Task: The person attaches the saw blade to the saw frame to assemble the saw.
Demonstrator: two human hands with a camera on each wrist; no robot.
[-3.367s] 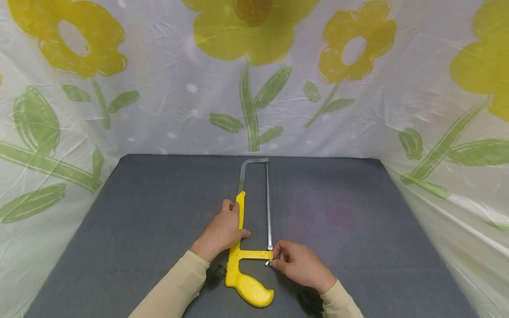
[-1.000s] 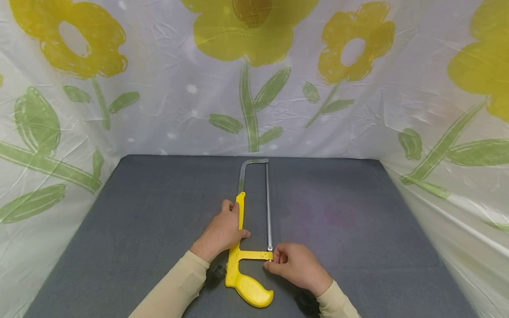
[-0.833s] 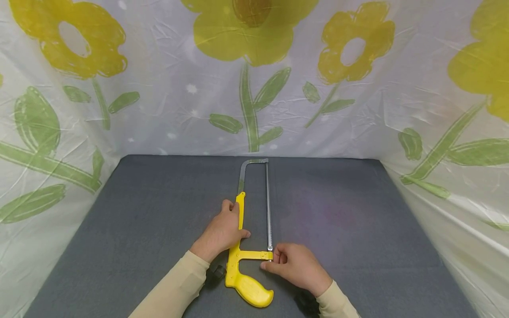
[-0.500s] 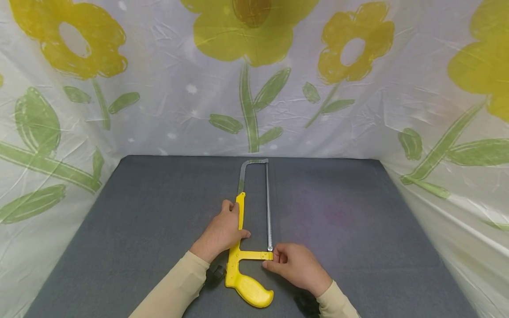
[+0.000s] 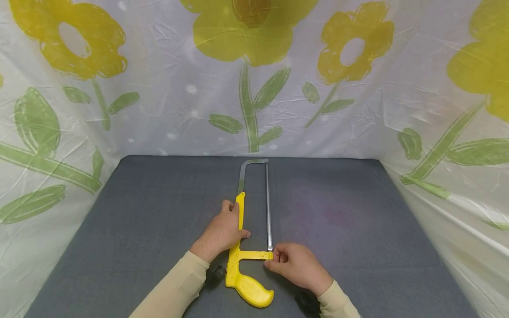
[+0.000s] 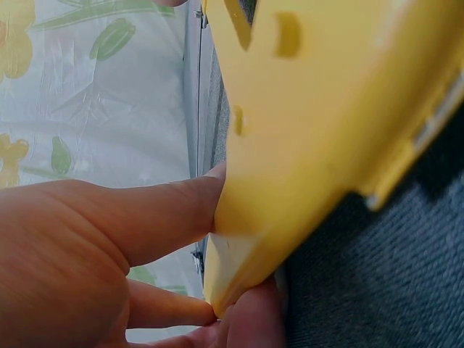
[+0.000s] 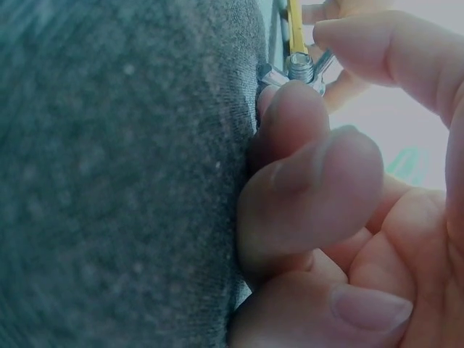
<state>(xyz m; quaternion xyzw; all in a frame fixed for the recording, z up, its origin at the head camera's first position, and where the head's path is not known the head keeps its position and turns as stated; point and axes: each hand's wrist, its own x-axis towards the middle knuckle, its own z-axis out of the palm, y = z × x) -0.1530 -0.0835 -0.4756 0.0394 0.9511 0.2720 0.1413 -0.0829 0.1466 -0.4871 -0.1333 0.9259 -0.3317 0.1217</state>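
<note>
A yellow-handled hacksaw (image 5: 254, 292) lies on the dark cloth, its grip toward me and its blade (image 5: 268, 207) running along the right side. My left hand (image 5: 220, 232) holds the yellow frame (image 6: 297, 123), thumb over the near face and fingers around the back. At the blade's near end is my right hand (image 5: 300, 267), thumb and index finger at a metal wing nut (image 7: 300, 68) on a threaded stud. In the right wrist view the thumb (image 7: 348, 43) is by one wing and the curled fingers by the other. The head view has the nut hidden behind the fingertips.
Dark grey cloth (image 5: 167, 190) covers the table. A white curtain (image 5: 167, 115) printed with yellow flowers hangs around the back and both sides. Dark wrist-camera parts (image 5: 308, 302) show under the wrists.
My right thumb has shifted left over the wing nut, which showed below the fingers earlier, and made small back-and-forth movements there. The left hand and hacksaw stay in place.
</note>
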